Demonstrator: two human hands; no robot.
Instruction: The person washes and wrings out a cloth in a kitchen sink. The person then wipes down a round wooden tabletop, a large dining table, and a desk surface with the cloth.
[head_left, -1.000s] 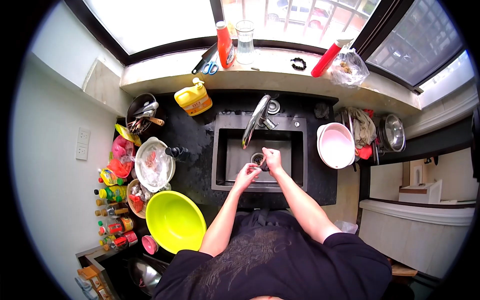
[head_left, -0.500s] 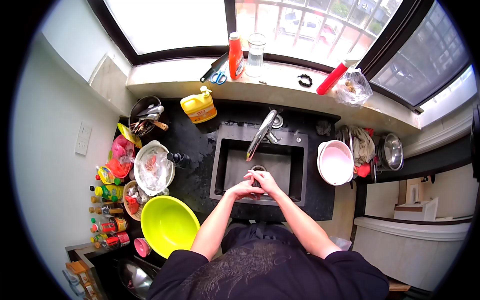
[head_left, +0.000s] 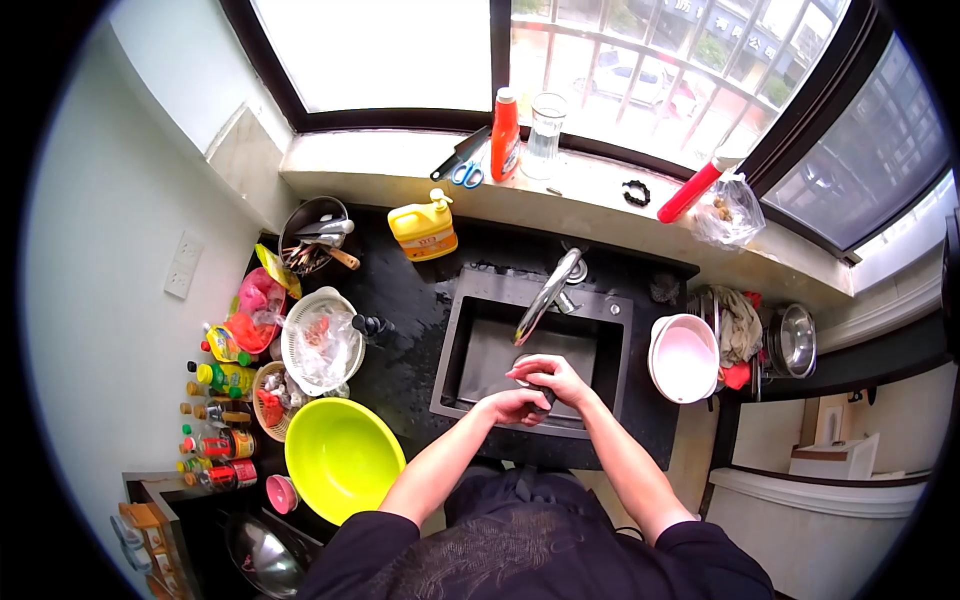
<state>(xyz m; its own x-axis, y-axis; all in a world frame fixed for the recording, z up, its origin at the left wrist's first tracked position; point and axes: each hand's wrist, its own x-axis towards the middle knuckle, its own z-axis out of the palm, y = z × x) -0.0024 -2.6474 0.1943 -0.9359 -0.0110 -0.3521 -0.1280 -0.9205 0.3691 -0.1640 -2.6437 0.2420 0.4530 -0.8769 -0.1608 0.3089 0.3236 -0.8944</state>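
Note:
Over the near part of the dark sink (head_left: 448, 372), my two hands are close together. My left hand (head_left: 514, 406) is underneath on the left, its fingers curled by a small dark thing (head_left: 544, 398) whose kind I cannot make out. From the right, my right hand (head_left: 556, 376) curves over it, fingers bent toward the left hand. Just beyond my hands stands the chrome faucet (head_left: 550, 297), with its spout tip above the basin. The drain (head_left: 521, 362) is partly hidden by my right fingers.
Left of the sink are a green basin (head_left: 345, 460), a white colander (head_left: 322, 340) holding plastic bags, and a yellow jug (head_left: 422, 228). To the right is a pink-white basin (head_left: 685, 358). A knife (head_left: 461, 152), scissors (head_left: 467, 174) and a red bottle (head_left: 505, 135) rest on the sill.
The view has shifted, so the whole scene sits slightly lower and farther right. My hands remain together over the sink, with the right fingers now more bent over the left.

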